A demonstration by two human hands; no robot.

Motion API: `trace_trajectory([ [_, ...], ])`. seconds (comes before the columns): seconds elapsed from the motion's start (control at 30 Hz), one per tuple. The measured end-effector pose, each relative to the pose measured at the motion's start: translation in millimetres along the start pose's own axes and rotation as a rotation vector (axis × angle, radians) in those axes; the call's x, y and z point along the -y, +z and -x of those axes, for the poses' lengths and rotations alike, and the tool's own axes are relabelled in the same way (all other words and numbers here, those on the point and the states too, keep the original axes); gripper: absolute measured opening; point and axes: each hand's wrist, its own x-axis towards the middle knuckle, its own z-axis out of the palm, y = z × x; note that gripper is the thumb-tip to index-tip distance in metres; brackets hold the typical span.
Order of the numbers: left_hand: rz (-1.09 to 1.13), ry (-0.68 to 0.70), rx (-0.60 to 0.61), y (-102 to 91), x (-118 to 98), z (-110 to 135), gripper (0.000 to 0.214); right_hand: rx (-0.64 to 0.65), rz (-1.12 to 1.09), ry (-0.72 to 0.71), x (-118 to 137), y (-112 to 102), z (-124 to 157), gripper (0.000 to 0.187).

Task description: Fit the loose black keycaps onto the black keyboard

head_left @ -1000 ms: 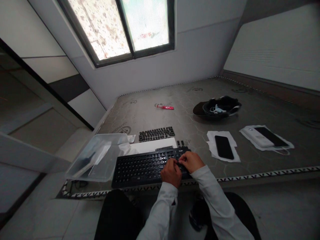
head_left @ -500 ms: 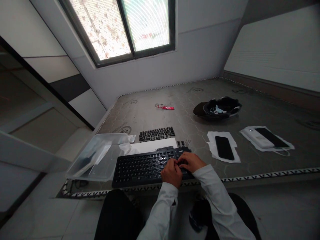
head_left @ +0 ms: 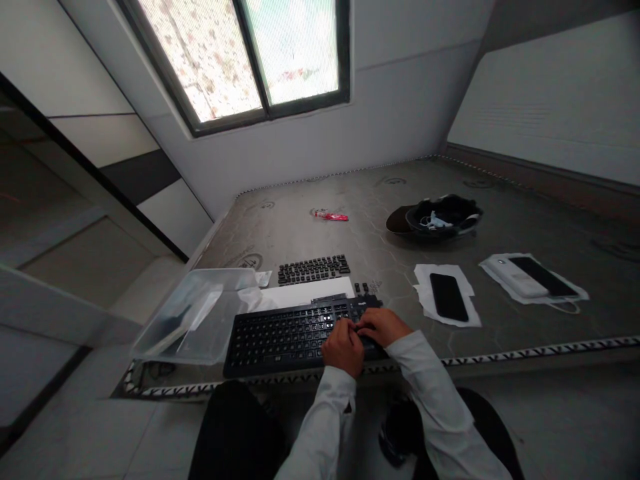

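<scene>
A black keyboard (head_left: pixel 285 335) lies at the near edge of the grey surface (head_left: pixel 365 233). Both hands rest on its right part, touching each other. My left hand (head_left: pixel 343 347) is curled, knuckles up, fingers pressed onto the keys. My right hand (head_left: pixel 381 325) is curled beside it, fingertips pinched together at a key; whatever they grip is too small to make out. Behind the keyboard lie a white sheet (head_left: pixel 305 292), a block of loose black keycaps (head_left: pixel 313 269) and a few separate keycaps (head_left: pixel 365 288).
A clear plastic lid or box (head_left: pixel 193 313) sits left of the keyboard. To the right, a black phone (head_left: pixel 447 296) on white paper, and a white power bank (head_left: pixel 517 277) with another phone (head_left: pixel 545 276). Further back lie a black cap (head_left: pixel 435 217) and a red wrapper (head_left: pixel 330 215).
Both hands stay on the right part of the keyboard; the fingers shift only slightly. The view has moved a little.
</scene>
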Motion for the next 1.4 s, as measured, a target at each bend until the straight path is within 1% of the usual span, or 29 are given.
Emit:
trace_trajectory([
  [0.1,-0.001,0.003,-0.012,-0.7,-0.4,0.5,0.016,-0.006,0.012,0.007,-2.0,3.2,-0.6,0.009],
  [0.23,0.012,-0.005,-0.017,-3.6,-3.0,0.1,0.016,-0.027,-0.006,0.054,-4.7,7.1,-1.3,0.009],
  [0.37,0.028,-0.026,-0.058,-4.2,-3.9,-2.4,0.016,-0.059,-0.096,0.117,-6.2,7.4,0.1,0.011],
  [0.47,0.059,-0.001,-0.045,-4.7,-3.7,-4.3,0.012,-0.073,-0.167,0.152,-5.7,6.8,1.7,0.014],
  [0.57,0.095,-0.003,-0.042,-6.5,-4.1,-5.3,0.011,-0.108,-0.212,0.204,-2.7,6.8,1.9,0.015],
  [0.73,0.181,-0.005,-0.055,-8.5,-2.3,-6.5,0.007,-0.164,-0.154,0.301,4.4,7.5,0.3,0.013],
  [0.83,0.247,-0.003,-0.028,-9.6,1.1,-8.1,0.008,-0.183,-0.158,0.332,5.5,8.2,0.4,0.012],
  [0.93,0.301,-0.009,0.023,-11.7,4.2,-10.5,0.011,-0.192,-0.176,0.374,4.7,8.7,1.3,0.011],
  [1.07,0.335,-0.023,0.074,-12.8,7.8,-13.8,0.013,-0.211,-0.183,0.381,3.5,10.4,1.7,0.011],
  [1.2,0.314,-0.008,0.098,-12.9,9.8,-15.1,0.012,-0.246,-0.187,0.409,3.0,14.2,0.6,0.01],
  [1.3,0.266,-0.002,0.106,-15.0,7.5,-14.7,0.012,-0.269,-0.185,0.433,3.2,15.3,-0.1,0.009],
  [1.4,0.24,-0.007,0.11,-17.8,2.7,-14.9,0.012,-0.257,-0.177,0.433,3.5,14.0,-0.9,0.008],
])
